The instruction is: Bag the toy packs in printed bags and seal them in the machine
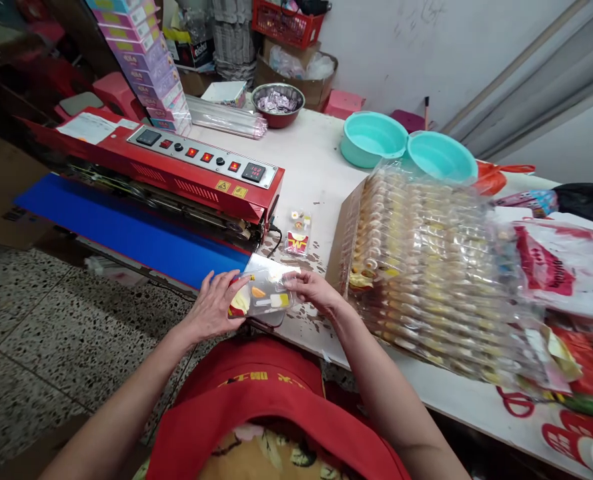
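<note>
A clear plastic packet (263, 301) with small colourful food-shaped pieces inside lies between my two hands, over a metal plate (263, 265) at the table's front edge. My left hand (219, 301) grips its left end, fingers spread across the top. At the right end, my right hand (312, 289) pinches the clear film between thumb and fingers. Just left of the plate runs the blue belt (136, 220) of a red sealing machine (201, 167). Behind my hands, a similar small packet (297, 233) with a red and yellow piece rests on the table.
To the right stands a carton (343, 233) packed with rows of filled clear packets (426, 267). Two turquoise basins (373, 137) and a metal bowl (278, 103) of small wrapped sachets sit behind. Stacked boxes (149, 67) rise behind the machine. Paper cups (571, 443) lie at the lower right.
</note>
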`<action>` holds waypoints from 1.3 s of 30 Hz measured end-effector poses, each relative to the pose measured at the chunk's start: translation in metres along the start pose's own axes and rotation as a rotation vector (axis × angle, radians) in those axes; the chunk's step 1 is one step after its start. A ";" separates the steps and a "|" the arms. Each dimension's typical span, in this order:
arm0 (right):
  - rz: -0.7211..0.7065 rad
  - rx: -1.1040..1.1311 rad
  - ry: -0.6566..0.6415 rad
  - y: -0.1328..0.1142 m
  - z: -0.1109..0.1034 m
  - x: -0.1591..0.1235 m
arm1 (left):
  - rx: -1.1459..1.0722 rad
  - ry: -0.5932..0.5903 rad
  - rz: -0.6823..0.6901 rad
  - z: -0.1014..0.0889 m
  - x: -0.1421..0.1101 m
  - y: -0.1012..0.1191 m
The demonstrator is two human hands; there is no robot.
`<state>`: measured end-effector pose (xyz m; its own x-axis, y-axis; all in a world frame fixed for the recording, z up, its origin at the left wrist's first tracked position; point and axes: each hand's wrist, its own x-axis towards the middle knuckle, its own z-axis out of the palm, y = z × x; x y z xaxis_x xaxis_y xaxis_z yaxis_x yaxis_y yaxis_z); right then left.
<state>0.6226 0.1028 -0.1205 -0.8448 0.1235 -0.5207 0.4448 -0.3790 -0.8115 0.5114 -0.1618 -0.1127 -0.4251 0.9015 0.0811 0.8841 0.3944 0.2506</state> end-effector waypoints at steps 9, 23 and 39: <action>-0.081 -0.142 0.237 -0.001 -0.018 0.010 | 0.007 0.018 -0.083 0.007 -0.017 -0.015; -0.474 -0.884 0.494 0.002 -0.002 0.008 | -0.003 0.013 -0.115 0.000 0.011 0.017; -0.432 -0.591 0.204 -0.013 0.022 -0.021 | -0.175 0.162 -0.110 -0.005 0.040 0.034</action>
<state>0.6283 0.0854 -0.0933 -0.9339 0.3381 -0.1163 0.2208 0.2893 -0.9314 0.5239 -0.1135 -0.0964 -0.5550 0.8091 0.1935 0.7897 0.4392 0.4284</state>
